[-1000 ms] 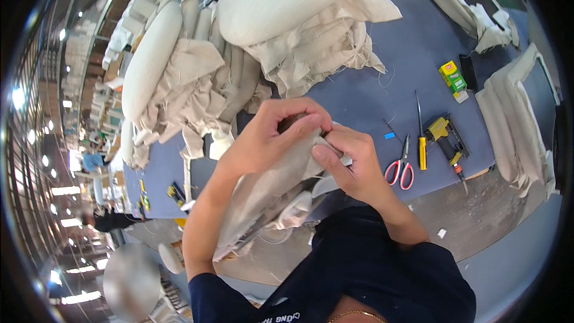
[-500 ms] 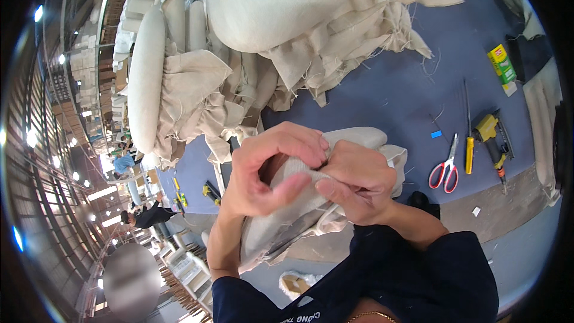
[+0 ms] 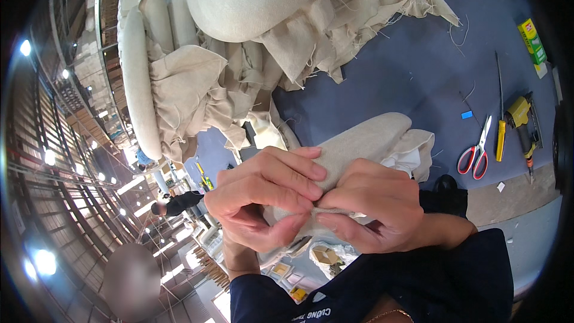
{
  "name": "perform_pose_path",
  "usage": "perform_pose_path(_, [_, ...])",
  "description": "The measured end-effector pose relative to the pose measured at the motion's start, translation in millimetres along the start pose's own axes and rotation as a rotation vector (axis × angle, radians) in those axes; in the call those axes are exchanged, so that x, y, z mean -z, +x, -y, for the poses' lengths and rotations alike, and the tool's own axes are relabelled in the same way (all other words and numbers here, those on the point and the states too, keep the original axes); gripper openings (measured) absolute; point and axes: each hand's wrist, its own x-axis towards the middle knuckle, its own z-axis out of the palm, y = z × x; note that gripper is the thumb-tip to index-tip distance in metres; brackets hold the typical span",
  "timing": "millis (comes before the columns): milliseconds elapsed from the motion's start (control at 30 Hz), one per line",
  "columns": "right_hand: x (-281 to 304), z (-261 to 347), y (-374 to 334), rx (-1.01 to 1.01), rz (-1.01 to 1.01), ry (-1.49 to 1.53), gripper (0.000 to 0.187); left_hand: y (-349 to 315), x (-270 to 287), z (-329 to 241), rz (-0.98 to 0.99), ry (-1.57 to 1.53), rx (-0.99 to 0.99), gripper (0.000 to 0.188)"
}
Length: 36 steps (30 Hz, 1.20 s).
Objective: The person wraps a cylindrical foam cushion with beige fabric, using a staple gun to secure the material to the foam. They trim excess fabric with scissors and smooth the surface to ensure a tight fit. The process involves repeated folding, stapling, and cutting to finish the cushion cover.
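While the left hand (image 3: 263, 198) and right hand (image 3: 375, 204) pinch cloth (image 3: 333, 210) on the beige padded piece (image 3: 366, 142), which lies beneath and beyond their grip, the step looks like edge-working; the next move likely calls for even fingertip tension

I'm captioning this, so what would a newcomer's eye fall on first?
First, the left hand and right hand pinch beige fabric near the center. Beyond them bulges a large pale cushion with frayed cloth; red-handled scissors lie at right on the blue table.
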Motion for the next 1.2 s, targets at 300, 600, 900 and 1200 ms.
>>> perform_pose_path(300, [-2.1, 28.7, -35.0, 0.000, -0.141, 0.062, 0.025, -21.7, -14.9, -28.0, 0.057, -0.007, -0.018, 0.019])
perform_pose_path(600, [2.7, 54.7, -60.8, -0.260, -0.013, 0.139, 0.016, -42.1, -24.5, -46.2, 0.110, -0.022, -0.044, 0.018])
perform_pose_path(900, [-9.2, 39.8, -41.6, -0.293, -0.027, 0.161, 0.013, -36.2, -3.8, -34.2, 0.089, -0.014, -0.016, 0.017])
perform_pose_path(1200, [-12.4, -1.9, -19.0, -0.075, -0.097, -0.018, 0.015, -20.9, 2.8, -20.2, 0.029, 0.038, 0.053, 0.022])
